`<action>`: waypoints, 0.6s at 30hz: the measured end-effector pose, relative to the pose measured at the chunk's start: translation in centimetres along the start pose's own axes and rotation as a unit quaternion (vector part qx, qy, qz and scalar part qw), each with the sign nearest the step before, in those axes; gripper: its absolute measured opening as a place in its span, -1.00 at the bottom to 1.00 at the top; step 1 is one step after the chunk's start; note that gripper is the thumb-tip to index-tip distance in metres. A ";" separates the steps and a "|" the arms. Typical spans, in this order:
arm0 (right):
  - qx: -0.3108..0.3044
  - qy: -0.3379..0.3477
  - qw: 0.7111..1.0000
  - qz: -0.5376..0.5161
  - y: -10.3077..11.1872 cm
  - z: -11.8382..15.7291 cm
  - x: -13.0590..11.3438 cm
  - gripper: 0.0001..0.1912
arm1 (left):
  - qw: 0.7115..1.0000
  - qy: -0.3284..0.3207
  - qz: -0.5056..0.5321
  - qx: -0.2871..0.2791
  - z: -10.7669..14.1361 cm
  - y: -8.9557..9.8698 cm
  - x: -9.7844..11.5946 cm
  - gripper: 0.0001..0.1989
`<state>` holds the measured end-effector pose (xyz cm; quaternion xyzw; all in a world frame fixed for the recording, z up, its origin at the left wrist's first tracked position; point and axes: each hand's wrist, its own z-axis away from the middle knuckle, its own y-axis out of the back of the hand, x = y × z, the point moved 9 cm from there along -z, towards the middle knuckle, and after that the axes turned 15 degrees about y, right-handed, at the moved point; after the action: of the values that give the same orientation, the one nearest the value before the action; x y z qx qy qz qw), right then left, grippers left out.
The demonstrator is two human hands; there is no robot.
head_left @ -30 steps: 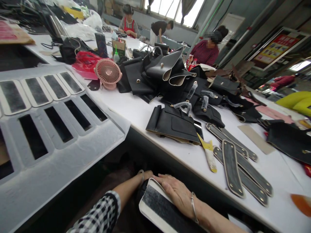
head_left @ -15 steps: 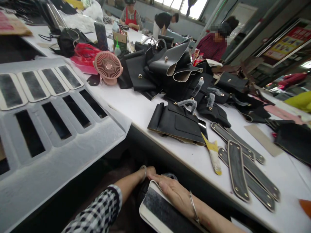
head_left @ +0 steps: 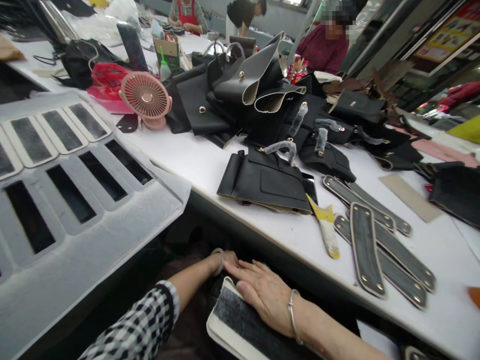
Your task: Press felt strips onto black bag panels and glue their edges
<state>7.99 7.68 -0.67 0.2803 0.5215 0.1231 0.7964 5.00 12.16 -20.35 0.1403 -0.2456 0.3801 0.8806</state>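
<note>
Low in front of the table's edge, my right hand (head_left: 264, 297) lies flat with its fingers stretched out, a silver bangle at the wrist. It rests along a bag panel (head_left: 238, 315) with a pale border and a dark, mottled middle, which seems doubled or stacked at its edge. My left hand (head_left: 230, 258) is just beyond the panel's far end, beside my right fingertips. Its fingers are mostly hidden, so what they hold, if anything, does not show. Something dark lies beneath both hands, too shadowed to name.
At left, a grey sheet (head_left: 112, 222) carries similar panels (head_left: 32, 140). On the white table are a pink fan (head_left: 146, 97), black handbags (head_left: 275, 182), a yellow-and-white tool (head_left: 325, 225) and studded straps (head_left: 365, 250). Co-workers, one in a red-checked shirt (head_left: 324, 47), are behind.
The view has shifted, so the table's things sit slightly further left and higher. My right fingers look more spread across the panel's end. My left hand stays beside them.
</note>
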 end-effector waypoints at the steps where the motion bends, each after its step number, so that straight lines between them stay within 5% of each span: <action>1: 0.003 -0.001 1.000 -0.002 0.0 0.4 0.1 -0.46 | 1.000 0.014 -0.013 -0.006 0.4 0.2 0.0 -0.75; 4: 0.023 -0.005 1.000 -0.015 0.1 2.4 0.7 -0.45 | 0.999 0.027 -0.019 -0.028 3.0 1.6 0.7 -0.63; 9: 0.049 -0.029 0.997 -0.058 -0.4 7.0 1.7 -0.44 | 0.996 -0.011 -0.015 -0.087 10.8 2.8 4.6 -0.33; 13: 0.051 -0.044 0.994 -0.082 -0.9 10.8 2.2 -0.49 | 0.991 -0.018 -0.093 -0.099 15.5 1.4 7.2 -0.47; 18: 0.071 -0.079 0.992 -0.073 -1.5 15.0 3.4 -0.50 | 0.980 -0.033 -0.183 -0.072 17.6 -0.7 9.1 -0.58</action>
<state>22.83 3.37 0.40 0.3062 0.4829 0.0052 0.8204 5.18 9.55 -0.72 0.1318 -0.2716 0.1886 0.9345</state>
